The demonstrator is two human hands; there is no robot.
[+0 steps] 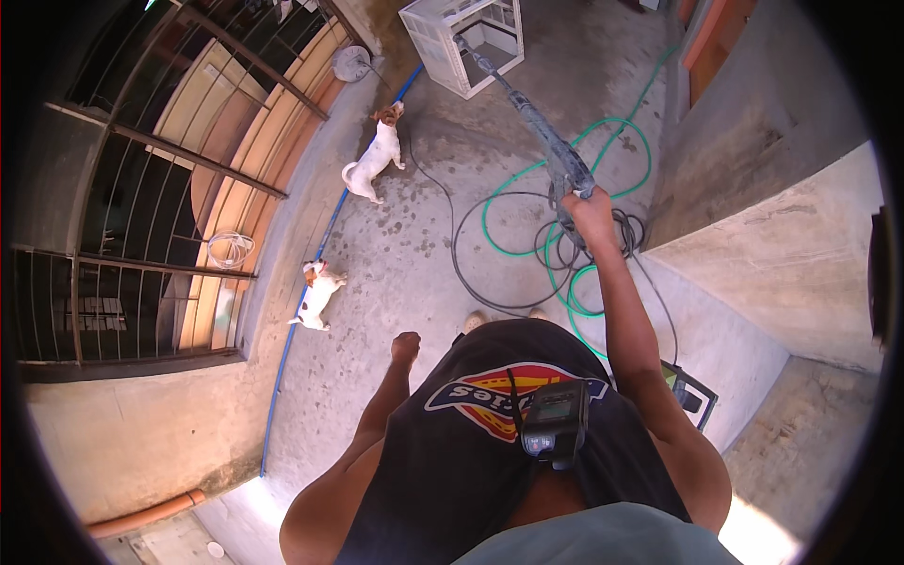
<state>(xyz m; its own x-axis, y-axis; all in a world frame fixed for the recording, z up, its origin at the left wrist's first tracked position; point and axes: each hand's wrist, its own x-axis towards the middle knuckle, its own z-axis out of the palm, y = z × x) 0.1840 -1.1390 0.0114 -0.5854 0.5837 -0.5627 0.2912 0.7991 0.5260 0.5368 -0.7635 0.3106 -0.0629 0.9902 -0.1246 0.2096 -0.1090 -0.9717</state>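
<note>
1. Floor [391,297] – grey concrete, dark-spotted ahead of the left hand [406,347] – spreads below both hands.
2. Window [141,188], barred, sits well to the left hand's left.
3. Blue hose [272,400] runs lengthwise, left of the left hand. Green hose [484,221] loops on the ground around and below the right hand [591,215]; black hose [454,250] tangles with it, one wide coil reaching between the hands.
4. Cabinet [433,42], white and open-fronted, stands well ahead of the right hand.
5. Gun [537,122], long and grey, is in the right hand, pointing forward and leftward. Its tip overlaps the cabinet in view; I cannot tell whether they touch.
6. Farther dog [377,155], white with a brown head, stands ahead of the left hand; nearer dog [320,299] is left of that hand.
7. Right hand: fingers wrapped around the gun's rear end. Left hand: curled into a fist – I cannot tell if anything is inside.
</note>
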